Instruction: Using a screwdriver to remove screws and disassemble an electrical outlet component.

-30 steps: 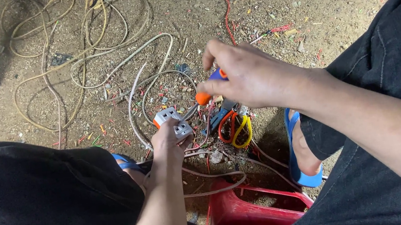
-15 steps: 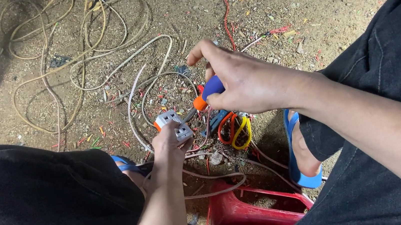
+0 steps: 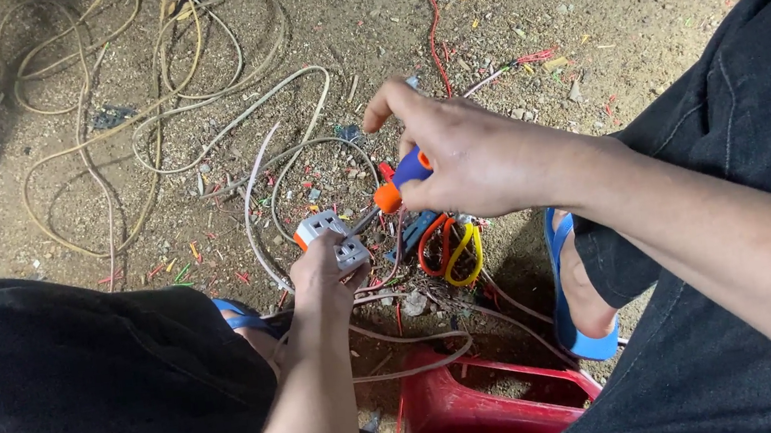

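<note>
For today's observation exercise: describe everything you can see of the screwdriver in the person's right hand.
The screwdriver has a blue handle with an orange collar, plastic by the look of it, and a thin metal shaft. The right hand wraps the handle, hiding most of it. It slants down to the left, its tip at the grey socket block held in the left hand.

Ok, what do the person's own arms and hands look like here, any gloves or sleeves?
Both are bare: no gloves, sleeves, rings or watch in view. The left hand and the right hand each lead into an uncovered forearm. Dark trousers cover both legs, and blue sandals are on the feet.
</note>
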